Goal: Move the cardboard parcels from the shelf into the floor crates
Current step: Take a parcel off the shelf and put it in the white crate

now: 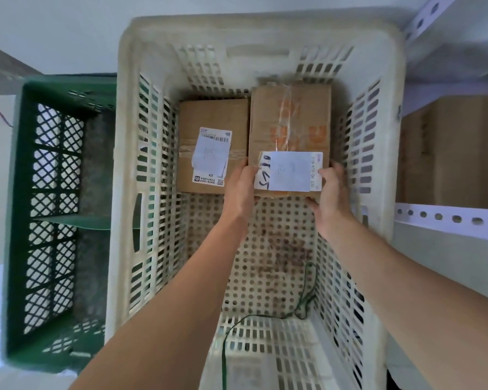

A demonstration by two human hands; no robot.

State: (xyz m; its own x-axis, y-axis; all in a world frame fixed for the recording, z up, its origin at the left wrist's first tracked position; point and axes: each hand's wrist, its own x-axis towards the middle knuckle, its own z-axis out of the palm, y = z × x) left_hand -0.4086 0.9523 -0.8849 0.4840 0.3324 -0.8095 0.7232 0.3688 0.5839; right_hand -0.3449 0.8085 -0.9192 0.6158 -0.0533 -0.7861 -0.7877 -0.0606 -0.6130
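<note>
Parcel (pixel 289 128) low inside white crate (pixel 259 32), just beside another parcel (pixel 212 116), gripped at near end by left hand (pixel 241 187) and right hand (pixel 331 192), both curled round its sides. Might land crooked or squash a hand against crate wall if dropped early.

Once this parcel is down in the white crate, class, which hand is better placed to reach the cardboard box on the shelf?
Probably the right hand: it grips the parcel's side nearest the shelf, where the cardboard box sits. The left hand holds the far side, toward the green crate.
</note>
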